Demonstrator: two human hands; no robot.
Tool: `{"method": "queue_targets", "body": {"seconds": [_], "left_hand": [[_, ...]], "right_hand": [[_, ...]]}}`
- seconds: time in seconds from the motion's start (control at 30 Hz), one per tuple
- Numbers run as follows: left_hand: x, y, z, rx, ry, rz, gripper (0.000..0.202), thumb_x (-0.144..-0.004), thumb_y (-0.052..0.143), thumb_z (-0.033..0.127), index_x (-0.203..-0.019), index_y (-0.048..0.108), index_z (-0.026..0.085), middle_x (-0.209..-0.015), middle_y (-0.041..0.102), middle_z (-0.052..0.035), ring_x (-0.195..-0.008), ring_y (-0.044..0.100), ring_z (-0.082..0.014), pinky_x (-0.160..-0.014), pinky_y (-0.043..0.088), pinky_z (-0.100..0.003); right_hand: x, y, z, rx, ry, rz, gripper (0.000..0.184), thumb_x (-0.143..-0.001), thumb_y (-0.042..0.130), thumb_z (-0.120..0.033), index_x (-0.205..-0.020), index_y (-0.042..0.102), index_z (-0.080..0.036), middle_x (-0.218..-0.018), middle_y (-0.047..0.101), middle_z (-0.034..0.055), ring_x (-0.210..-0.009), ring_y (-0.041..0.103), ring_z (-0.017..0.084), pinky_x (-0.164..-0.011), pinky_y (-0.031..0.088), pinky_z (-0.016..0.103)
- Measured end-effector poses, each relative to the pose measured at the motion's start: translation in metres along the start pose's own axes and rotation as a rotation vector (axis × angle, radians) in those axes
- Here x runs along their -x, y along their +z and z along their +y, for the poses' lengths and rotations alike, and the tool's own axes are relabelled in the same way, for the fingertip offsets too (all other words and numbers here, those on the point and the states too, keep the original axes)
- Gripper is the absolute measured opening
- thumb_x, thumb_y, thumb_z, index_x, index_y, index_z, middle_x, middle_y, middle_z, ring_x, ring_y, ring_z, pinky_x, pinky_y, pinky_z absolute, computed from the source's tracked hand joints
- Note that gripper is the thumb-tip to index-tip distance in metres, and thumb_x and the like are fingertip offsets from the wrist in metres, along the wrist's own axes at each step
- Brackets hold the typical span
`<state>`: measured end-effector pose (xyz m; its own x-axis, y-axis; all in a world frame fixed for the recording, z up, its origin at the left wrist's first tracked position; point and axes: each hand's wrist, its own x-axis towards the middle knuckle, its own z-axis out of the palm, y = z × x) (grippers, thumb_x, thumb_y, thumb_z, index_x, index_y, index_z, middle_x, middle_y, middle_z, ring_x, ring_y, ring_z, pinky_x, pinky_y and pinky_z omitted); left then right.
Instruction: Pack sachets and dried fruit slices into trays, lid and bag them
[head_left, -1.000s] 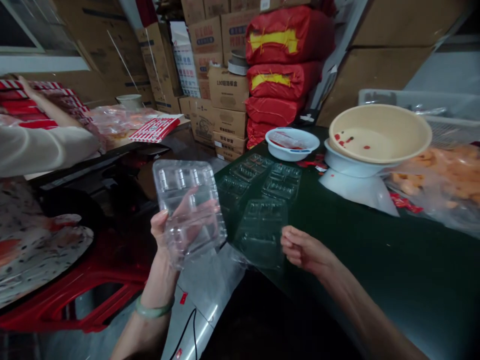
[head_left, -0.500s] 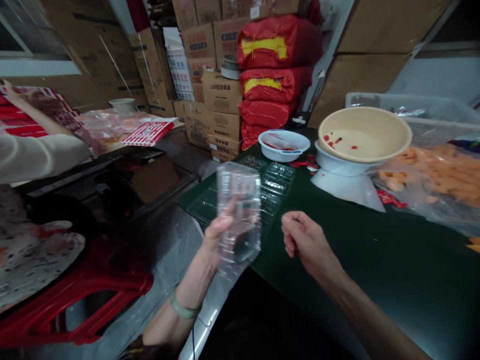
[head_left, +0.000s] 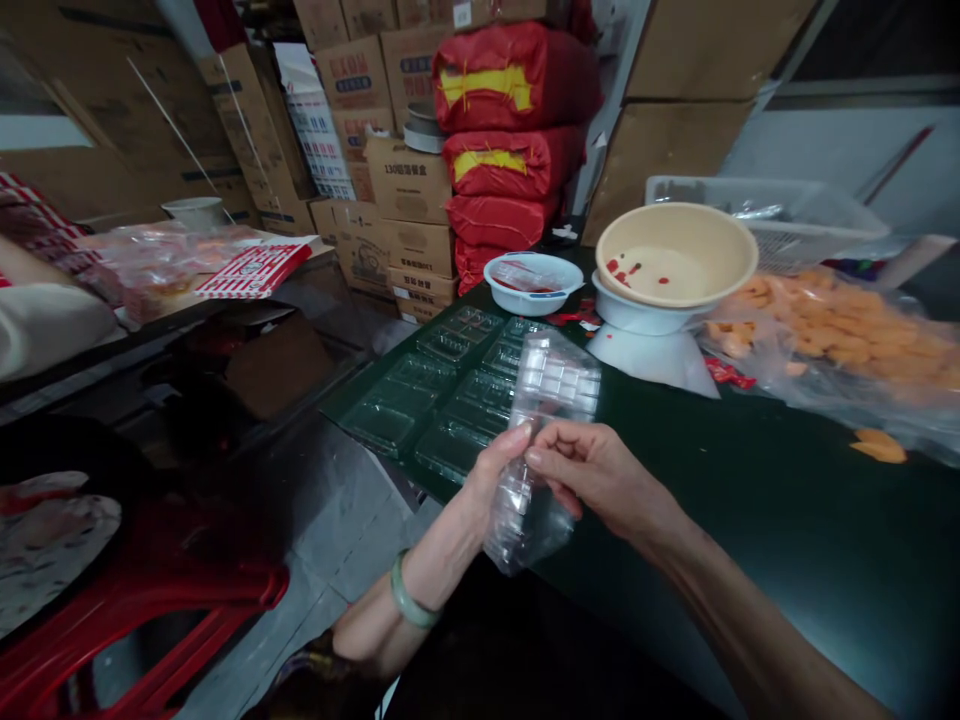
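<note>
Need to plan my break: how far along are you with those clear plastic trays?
Done: several empty clear plastic trays lie spread on the dark green table. In hand: one more clear plastic tray, gripped by the left hand and the right hand over the table edge. Left: the orange pieces lie heaped in a plastic bag, and none show in the trays.

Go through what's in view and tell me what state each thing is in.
Left hand, gripping the clear plastic tray near its lower part.
Right hand, fingertips pressed against that tray.
Clear plastic trays, lying flat, side by side.
Beige basin, tilted on a white bowl, red specks inside.
Small white bowl, holding clear plastic with red bits.
Orange pieces, bagged in clear plastic.
Red sacks, stacked.
</note>
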<state>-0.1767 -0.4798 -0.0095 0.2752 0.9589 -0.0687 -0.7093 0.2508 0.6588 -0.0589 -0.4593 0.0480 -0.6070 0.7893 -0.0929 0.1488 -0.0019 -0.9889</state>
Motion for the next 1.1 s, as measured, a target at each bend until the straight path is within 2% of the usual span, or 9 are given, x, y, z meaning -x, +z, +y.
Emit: {"method": "queue_targets", "body": {"seconds": [0.13, 0.23, 0.4, 0.53, 0.67, 0.77, 0.87, 1.0, 1.1], "left_hand": [[-0.004, 0.004, -0.002, -0.031, 0.087, 0.032, 0.036, -0.062, 0.069, 0.034, -0.088, 0.062, 0.01, -0.063, 0.063, -0.0049, -0.055, 0.058, -0.0157, -0.056, 0.045, -0.026], [-0.007, -0.002, 0.009, 0.051, 0.097, 0.012, 0.048, -0.06, 0.066, 0.033, -0.102, 0.059, 0.011, -0.073, 0.064, -0.0059, -0.062, 0.06, -0.0169, -0.062, 0.045, -0.027], [0.001, -0.032, 0.05, 0.092, 0.122, -0.051, 0.081, -0.063, 0.055, 0.049, -0.134, 0.033, 0.014, -0.101, 0.064, -0.0163, -0.095, 0.06, -0.0329, -0.082, 0.042, -0.044], [0.01, -0.046, 0.062, 0.043, 0.152, -0.087, 0.092, -0.065, 0.052, 0.053, -0.141, 0.017, 0.015, -0.11, 0.06, -0.0198, -0.103, 0.056, -0.0372, -0.087, 0.037, -0.047], [0.009, -0.05, 0.053, 0.05, 0.127, -0.129, 0.096, -0.066, 0.052, 0.055, -0.142, 0.01, 0.014, -0.114, 0.058, -0.0216, -0.105, 0.054, -0.0384, -0.09, 0.035, -0.051], [0.004, -0.05, 0.048, 0.061, 0.095, -0.14, 0.099, -0.064, 0.054, 0.054, -0.142, 0.008, 0.014, -0.114, 0.058, -0.0215, -0.105, 0.055, -0.0378, -0.089, 0.035, -0.05], [-0.001, -0.045, 0.044, 0.065, 0.071, -0.132, 0.098, -0.063, 0.057, 0.053, -0.141, 0.013, 0.014, -0.11, 0.06, -0.0204, -0.101, 0.057, -0.0359, -0.086, 0.038, -0.048], [-0.012, -0.027, 0.03, 0.067, 0.088, -0.016, 0.086, -0.063, 0.061, 0.049, -0.135, 0.03, 0.014, -0.1, 0.064, -0.0157, -0.092, 0.061, -0.031, -0.078, 0.043, -0.041], [-0.022, -0.007, 0.01, 0.058, 0.141, 0.103, 0.07, -0.062, 0.066, 0.041, -0.123, 0.046, 0.013, -0.086, 0.066, -0.0108, -0.078, 0.064, -0.0253, -0.067, 0.045, -0.032]], "right_hand": [[0.011, 0.012, -0.012, 0.125, -0.146, 0.155, 0.015, -0.079, 0.051, -0.024, -0.066, 0.051, -0.016, -0.049, 0.041, -0.0061, -0.042, 0.034, 0.005, -0.041, 0.026, 0.019], [0.021, 0.004, -0.016, 0.111, -0.232, 0.195, 0.019, -0.082, 0.051, -0.026, -0.066, 0.052, -0.015, -0.054, 0.039, -0.0049, -0.048, 0.032, 0.005, -0.043, 0.025, 0.019], [0.007, -0.088, 0.01, -0.258, -0.146, 0.315, 0.018, -0.08, 0.057, -0.029, -0.07, 0.048, -0.018, -0.053, 0.036, -0.0068, -0.042, 0.026, 0.003, -0.04, 0.019, 0.018], [-0.044, -0.175, 0.061, -0.374, 0.209, 0.372, 0.024, -0.08, 0.056, -0.022, -0.063, 0.04, -0.017, -0.052, 0.033, -0.0076, -0.039, 0.023, 0.002, -0.037, 0.018, 0.015], [-0.092, -0.207, 0.098, -0.296, 0.404, 0.435, 0.015, -0.088, 0.05, -0.025, -0.08, 0.054, -0.013, -0.066, 0.05, -0.0027, -0.048, 0.042, 0.005, -0.043, 0.037, 0.017], [-0.112, -0.207, 0.104, -0.228, 0.503, 0.505, 0.028, -0.088, 0.052, -0.032, -0.109, 0.054, -0.014, -0.102, 0.058, 0.0056, -0.082, 0.059, 0.014, -0.069, 0.051, 0.032], [-0.115, -0.2, 0.094, -0.16, 0.515, 0.597, 0.031, -0.088, 0.052, -0.032, -0.113, 0.053, -0.015, -0.109, 0.057, 0.0072, -0.09, 0.058, 0.017, -0.075, 0.051, 0.036], [-0.086, -0.161, 0.065, -0.09, 0.355, 0.712, 0.024, -0.086, 0.053, -0.034, -0.091, 0.057, -0.012, -0.072, 0.057, 0.0001, -0.052, 0.05, 0.006, -0.045, 0.041, 0.018], [-0.044, -0.103, 0.035, -0.077, 0.176, 0.559, 0.024, -0.078, 0.06, -0.038, -0.074, 0.055, -0.015, -0.048, 0.045, -0.0074, -0.035, 0.034, 0.003, -0.034, 0.026, 0.015]]}}
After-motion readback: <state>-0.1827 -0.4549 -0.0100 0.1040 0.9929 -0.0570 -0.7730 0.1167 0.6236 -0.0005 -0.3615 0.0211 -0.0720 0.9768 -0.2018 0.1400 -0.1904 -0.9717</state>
